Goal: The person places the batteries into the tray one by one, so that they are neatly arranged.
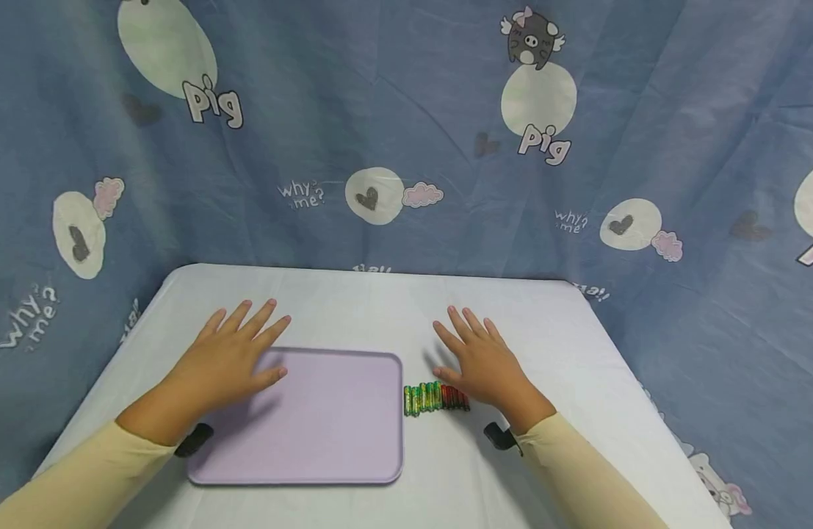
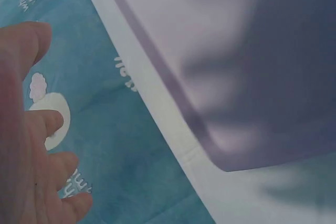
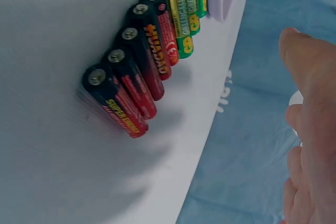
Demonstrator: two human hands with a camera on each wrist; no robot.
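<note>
My left hand (image 1: 224,365) hovers with spread fingers over the left part of a lilac tray (image 1: 340,419), holding nothing. In the left wrist view its fingers (image 2: 63,166) appear at the left, apart from the tray's edge. My right hand (image 1: 487,366) is held above the table, fingers spread, just right of a row of batteries. The row lies side by side against the tray's right edge: several green-and-gold batteries (image 1: 422,398) nearest the tray, then several red-and-black batteries (image 1: 454,397). The right wrist view shows the red-and-black batteries (image 3: 126,85) close up, untouched by the hand.
A white-covered table (image 1: 380,308) carries everything. Behind it and along its sides hangs a blue cloth (image 1: 406,125) printed with pigs, hearts and words. A black wrist camera (image 1: 194,440) sits under the left wrist, another black camera (image 1: 500,436) under the right.
</note>
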